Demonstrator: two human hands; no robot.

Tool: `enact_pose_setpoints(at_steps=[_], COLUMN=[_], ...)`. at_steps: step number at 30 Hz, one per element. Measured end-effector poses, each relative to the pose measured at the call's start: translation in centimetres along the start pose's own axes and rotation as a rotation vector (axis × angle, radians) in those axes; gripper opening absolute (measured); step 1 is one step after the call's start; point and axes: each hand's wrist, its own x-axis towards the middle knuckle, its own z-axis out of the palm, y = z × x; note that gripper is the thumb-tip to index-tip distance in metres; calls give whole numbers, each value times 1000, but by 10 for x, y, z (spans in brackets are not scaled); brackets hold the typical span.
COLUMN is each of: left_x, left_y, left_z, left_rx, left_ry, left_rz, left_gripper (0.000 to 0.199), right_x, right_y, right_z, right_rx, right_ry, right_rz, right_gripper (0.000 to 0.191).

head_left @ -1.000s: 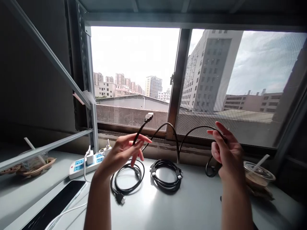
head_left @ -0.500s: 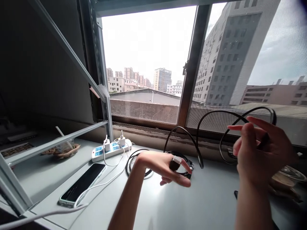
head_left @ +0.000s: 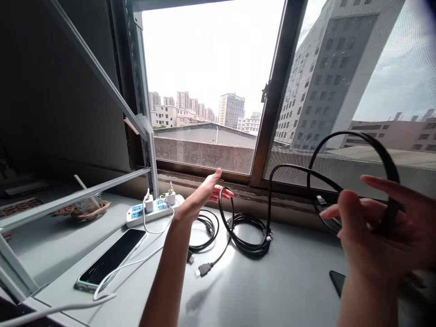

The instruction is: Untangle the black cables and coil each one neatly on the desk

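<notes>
My right hand (head_left: 384,222), at the right, has its fingers curled round a looped black cable (head_left: 378,145). Part of that cable arches left in front of the window and down to the desk. My left hand (head_left: 211,188) is raised near the window sill, fingers apart, beside a standing bend of black cable (head_left: 223,213). A cable plug (head_left: 204,270) with a pale metal end lies on the desk below it. Near the sill sits a coiled black cable (head_left: 250,247), and another black coil (head_left: 213,236) lies to its left, partly behind my left forearm.
A white power strip (head_left: 134,220) with two white chargers stands by the sill. In front lies a phone (head_left: 114,259) beside a white cable. A metal shelf frame (head_left: 102,181) crosses the left side. A dark flat object (head_left: 337,281) lies near my right wrist.
My left hand has let go of the dark plug and moved up and left, away from the coil. The plug now lies on the desk. My right hand's cable loop stands higher and wider.
</notes>
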Motion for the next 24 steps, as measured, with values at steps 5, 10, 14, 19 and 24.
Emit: enact_pose_setpoints(at_steps=[5, 10, 14, 19, 24], left_x=[1, -10, -16, -22, -24], left_y=[3, 2, 6, 13, 15], left_z=[30, 56, 51, 45, 42], left_rx=[-272, -444, -528, -603, -326], left_ry=[194, -63, -383, -329, -168], left_rz=[77, 48, -127, -92, 104], left_gripper=[45, 16, 31, 30, 25], right_x=[-9, -16, -19, -21, -11], right_y=[-8, -6, -10, -15, -5], right_z=[11, 26, 32, 35, 35], right_rx=[-19, -120, -140, -26, 146], right_ry=[-42, -127, -166, -455, -442], right_rz=[-115, -279, -441, -301, 122], right_gripper=[43, 38, 20, 4, 17])
